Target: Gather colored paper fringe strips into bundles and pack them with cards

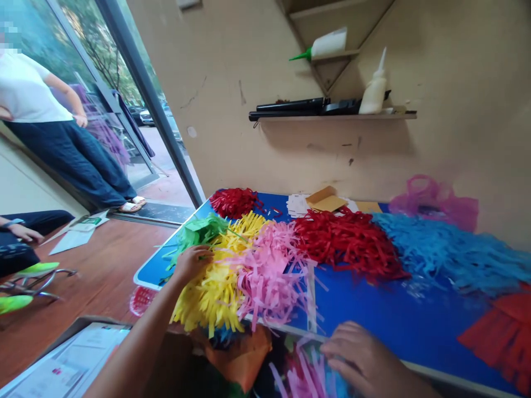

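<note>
My left hand [191,266] reaches to the table's left part, its fingers curled where green fringed paper [203,229] meets yellow fringed paper [215,287]. It looks closed on the green paper's lower edge, though the fingertips are partly hidden. Beside the yellow lies a heap of pink fringed paper [269,276]. Over the table's front edge, my right hand [359,354] has loosely bent fingers apart, with nothing visible in them. Just below it, pink and lilac strips [305,373] hang near my lap. Orange paper [244,354] also lies below the edge.
The blue table [352,298] also bears dark red fringe [348,240], blue fringe [452,254], red fringed paper [504,331] and a pink plastic bag [435,202]. Glue bottles [373,91] stand on wall shelves. A person [37,88] stands by the door; another sits at left.
</note>
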Motion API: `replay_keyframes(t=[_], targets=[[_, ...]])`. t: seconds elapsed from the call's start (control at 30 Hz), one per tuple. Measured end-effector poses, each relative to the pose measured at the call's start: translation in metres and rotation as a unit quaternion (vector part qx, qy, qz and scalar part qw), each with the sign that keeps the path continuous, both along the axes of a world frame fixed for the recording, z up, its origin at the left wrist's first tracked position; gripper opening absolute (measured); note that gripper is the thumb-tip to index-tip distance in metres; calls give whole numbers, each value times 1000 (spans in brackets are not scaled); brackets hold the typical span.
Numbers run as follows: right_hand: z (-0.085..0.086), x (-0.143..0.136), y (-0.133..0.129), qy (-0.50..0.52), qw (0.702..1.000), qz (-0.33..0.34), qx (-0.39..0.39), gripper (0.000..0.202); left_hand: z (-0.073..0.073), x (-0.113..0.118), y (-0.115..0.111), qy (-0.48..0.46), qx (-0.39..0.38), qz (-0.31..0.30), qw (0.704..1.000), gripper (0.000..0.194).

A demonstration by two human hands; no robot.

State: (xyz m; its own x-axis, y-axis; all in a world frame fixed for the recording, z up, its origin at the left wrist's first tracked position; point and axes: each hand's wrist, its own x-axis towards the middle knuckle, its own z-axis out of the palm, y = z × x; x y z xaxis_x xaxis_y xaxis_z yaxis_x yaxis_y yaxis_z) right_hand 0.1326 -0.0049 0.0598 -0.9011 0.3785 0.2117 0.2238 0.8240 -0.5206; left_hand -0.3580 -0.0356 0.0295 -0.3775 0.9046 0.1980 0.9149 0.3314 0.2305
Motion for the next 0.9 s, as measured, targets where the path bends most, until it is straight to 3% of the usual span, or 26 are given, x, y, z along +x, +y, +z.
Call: replay_keyframes(t=[0.1,0.23,0.33,0.43,0.63,0.9], targets=[[3,-6,-4,-4,1000,11,14,22,17,13,-6,9,12,2,1000,22],[1,-5,-13,-6,1000,-7,23,23,32,57,-13,55,26,38,997,27],[1,-3,-17,4,1000,-11,26,25,33,95,-14,85,-6,10,996,21],[2,0,-18,10,999,-17,35,25,30,115,-13,106,-49,3,993,16],[-8,4,-16,-12,1000,-16,17,21,32,104,-17,116,-90,33,989,36],[-15,-6,-13,-31,999,4,-26,16,44,81,-12,94,-79,108,987,25]])
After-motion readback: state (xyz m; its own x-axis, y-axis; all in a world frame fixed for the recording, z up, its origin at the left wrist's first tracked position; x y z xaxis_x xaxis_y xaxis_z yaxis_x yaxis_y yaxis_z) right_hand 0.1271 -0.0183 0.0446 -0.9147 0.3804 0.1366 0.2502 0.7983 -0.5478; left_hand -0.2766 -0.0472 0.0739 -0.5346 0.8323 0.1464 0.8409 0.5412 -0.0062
